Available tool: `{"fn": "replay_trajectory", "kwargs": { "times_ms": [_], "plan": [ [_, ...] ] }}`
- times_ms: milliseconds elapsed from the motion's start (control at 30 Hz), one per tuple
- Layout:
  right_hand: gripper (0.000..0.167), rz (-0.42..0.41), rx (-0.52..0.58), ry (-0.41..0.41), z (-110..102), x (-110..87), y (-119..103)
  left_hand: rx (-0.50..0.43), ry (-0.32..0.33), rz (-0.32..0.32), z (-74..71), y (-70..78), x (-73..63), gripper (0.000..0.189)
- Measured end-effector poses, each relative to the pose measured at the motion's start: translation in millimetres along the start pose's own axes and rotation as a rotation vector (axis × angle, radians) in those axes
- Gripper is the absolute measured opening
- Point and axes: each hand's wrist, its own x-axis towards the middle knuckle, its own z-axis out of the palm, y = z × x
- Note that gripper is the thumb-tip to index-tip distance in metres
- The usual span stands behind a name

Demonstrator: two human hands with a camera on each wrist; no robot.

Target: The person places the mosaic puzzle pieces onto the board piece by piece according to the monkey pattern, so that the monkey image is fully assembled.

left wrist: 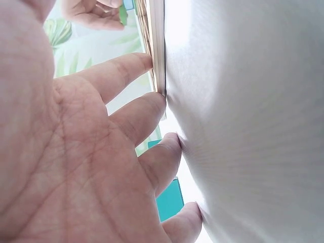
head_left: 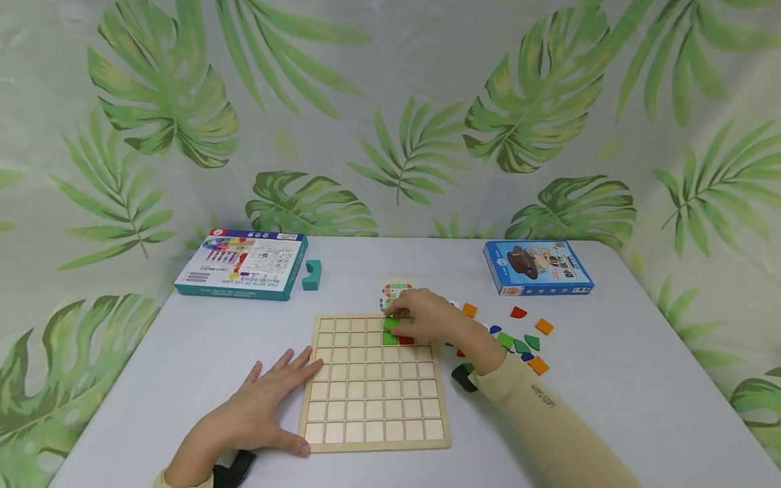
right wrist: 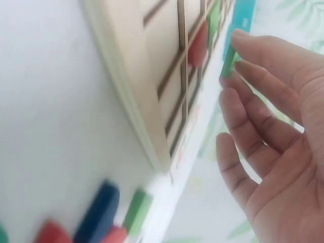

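A wooden grid board [head_left: 366, 400] lies on the table. My left hand [head_left: 262, 407] is spread at its left side, thumb by the near corner and fingertips along the edge. In the left wrist view, fingertips [left wrist: 147, 61] touch the board's side. My right hand [head_left: 433, 318] is over the far right part of the board and pinches a green tile [right wrist: 230, 61] between thumb and fingers. Below it, another green tile [head_left: 389, 338] and a red tile [head_left: 405, 340] sit in grid cells. The right hand partly covers a small patterned card [head_left: 390, 291] beyond the board.
Loose orange, red, green and blue pieces, including an orange tile [head_left: 545, 327], are scattered right of the board under and past the right forearm. A blue box [head_left: 537, 268] stands at the back right. At the back left are a teal-edged box [head_left: 244, 264] and a teal notched block [head_left: 312, 275].
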Motion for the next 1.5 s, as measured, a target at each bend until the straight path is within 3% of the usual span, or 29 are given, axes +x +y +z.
{"fn": "replay_trajectory", "kwargs": {
  "times_ms": [633, 1500],
  "plan": [
    [0.027, -0.058, -0.019, -0.062, 18, 12.3, -20, -0.006, -0.006, -0.007, -0.2, 0.5, -0.3, 0.127],
    [0.026, -0.04, -0.021, -0.073, 21, 14.1, -22, -0.025, 0.0, -0.007, 0.3, 0.3, 0.2, 0.126]
  ]
}}
